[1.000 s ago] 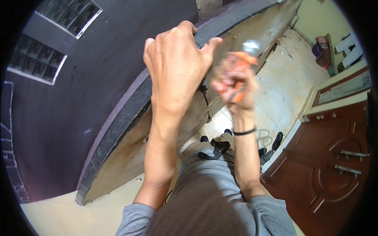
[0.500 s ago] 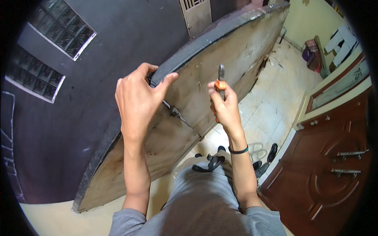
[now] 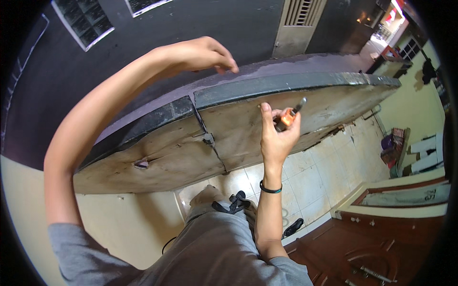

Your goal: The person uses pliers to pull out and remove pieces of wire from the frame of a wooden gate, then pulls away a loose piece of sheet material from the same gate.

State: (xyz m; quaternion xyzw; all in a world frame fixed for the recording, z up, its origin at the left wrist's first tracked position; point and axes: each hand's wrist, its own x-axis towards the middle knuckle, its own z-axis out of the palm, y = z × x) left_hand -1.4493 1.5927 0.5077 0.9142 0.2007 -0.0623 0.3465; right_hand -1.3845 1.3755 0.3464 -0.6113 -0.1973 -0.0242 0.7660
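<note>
My right hand [image 3: 278,136] is closed around a pair of pliers [image 3: 286,119] with orange and dark grips, held in front of the gate's near face. The pliers' metal jaws point up and away to the right. My left arm arches over the gate [image 3: 253,114]. Beyond its top edge, my left hand [image 3: 210,53] hangs palm down, fingers loosely bent and nothing visible in them. Between the two gate panels runs a narrow gap, with a dark latch-like metal fitting [image 3: 208,138] partway down it. What lies under my left palm is hidden.
Dark grey wall [image 3: 191,24] with glass-block windows and a vented door [image 3: 298,24] stands beyond the gate. On my side lie floor tiles [image 3: 310,174], black footwear [image 3: 292,228] and a brown wooden door [image 3: 348,257]. A torn hole [image 3: 141,163] shows in the left panel.
My left hand has let go of the gate's top edge by the gap and reached over to the far side. The pliers remain in my right hand, now tilted more to the right. My view has turned.
</note>
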